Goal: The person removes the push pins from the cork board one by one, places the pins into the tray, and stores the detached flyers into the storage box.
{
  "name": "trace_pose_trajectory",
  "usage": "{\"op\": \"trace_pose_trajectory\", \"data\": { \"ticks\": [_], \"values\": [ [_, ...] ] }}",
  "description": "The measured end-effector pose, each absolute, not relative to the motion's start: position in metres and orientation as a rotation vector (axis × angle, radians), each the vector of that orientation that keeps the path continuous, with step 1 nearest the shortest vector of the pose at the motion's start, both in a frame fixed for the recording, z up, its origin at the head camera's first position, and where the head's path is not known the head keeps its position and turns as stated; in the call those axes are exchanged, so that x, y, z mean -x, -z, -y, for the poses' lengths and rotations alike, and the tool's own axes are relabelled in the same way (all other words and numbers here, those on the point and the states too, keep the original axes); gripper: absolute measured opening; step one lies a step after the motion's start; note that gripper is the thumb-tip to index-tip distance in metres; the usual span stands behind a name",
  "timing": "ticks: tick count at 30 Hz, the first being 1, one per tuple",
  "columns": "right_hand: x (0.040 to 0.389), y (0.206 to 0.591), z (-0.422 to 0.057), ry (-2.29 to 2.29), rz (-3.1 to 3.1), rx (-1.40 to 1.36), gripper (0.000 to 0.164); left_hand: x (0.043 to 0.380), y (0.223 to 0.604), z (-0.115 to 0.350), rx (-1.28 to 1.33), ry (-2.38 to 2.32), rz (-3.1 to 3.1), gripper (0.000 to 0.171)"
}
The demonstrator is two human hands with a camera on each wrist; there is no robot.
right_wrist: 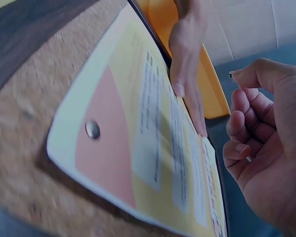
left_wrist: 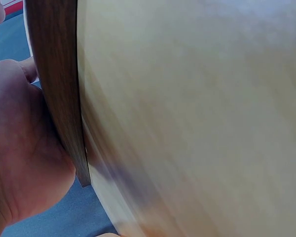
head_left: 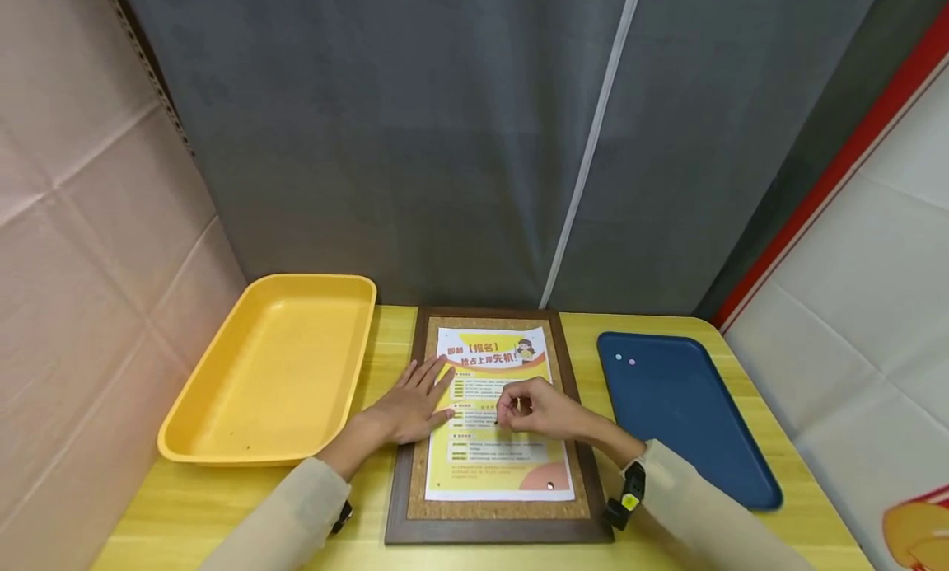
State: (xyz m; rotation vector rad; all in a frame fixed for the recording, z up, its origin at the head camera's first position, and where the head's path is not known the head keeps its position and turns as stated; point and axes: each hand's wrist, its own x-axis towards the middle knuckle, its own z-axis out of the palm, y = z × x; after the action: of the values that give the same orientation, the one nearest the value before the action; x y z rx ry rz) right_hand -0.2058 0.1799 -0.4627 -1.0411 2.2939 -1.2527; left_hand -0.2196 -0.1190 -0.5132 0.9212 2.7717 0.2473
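Observation:
A printed yellow poster (head_left: 511,464) lies on a cork board (head_left: 452,509) with a dark brown frame (head_left: 497,533). With fingers spread, my left hand (head_left: 411,408) rests on the poster's left edge and the frame. My right hand (head_left: 544,409) is over the middle of the poster, the other fingers curled in. Between its thumb and index finger it pinches a small dark thumbtack (right_wrist: 231,75), mostly hidden by the fingertips. A shiny metal tack (right_wrist: 92,129) sits in the poster's lower right corner. A small pale bit (right_wrist: 249,158) shows by the curled fingers.
To the left stands a deep yellow tray (head_left: 296,348) with a few tiny dark specks in it. A flat blue tray (head_left: 689,414) lies to the right, holding two small pale round pieces (head_left: 625,359). A grey curtain (head_left: 408,142) hangs behind the wooden table (head_left: 378,480).

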Motion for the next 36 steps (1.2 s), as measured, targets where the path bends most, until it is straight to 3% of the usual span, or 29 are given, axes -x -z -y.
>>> {"op": "trace_pose_trajectory", "data": {
  "ticks": [8,22,36],
  "values": [
    [0.211,0.458,-0.206,1.281,-2.375,1.016,0.015,0.221,0.516,0.118,-0.930,-0.246,-2.770,0.077],
    [0.228,0.455,-0.253,1.344,-2.443,0.838,0.003,0.225,0.518,0.120,-0.896,-0.209,-2.789,0.078],
    [0.241,0.462,-0.299,1.332,-2.618,0.797,0.006,0.223,0.518,0.121,-0.922,-0.251,-2.790,0.078]
  ]
}}
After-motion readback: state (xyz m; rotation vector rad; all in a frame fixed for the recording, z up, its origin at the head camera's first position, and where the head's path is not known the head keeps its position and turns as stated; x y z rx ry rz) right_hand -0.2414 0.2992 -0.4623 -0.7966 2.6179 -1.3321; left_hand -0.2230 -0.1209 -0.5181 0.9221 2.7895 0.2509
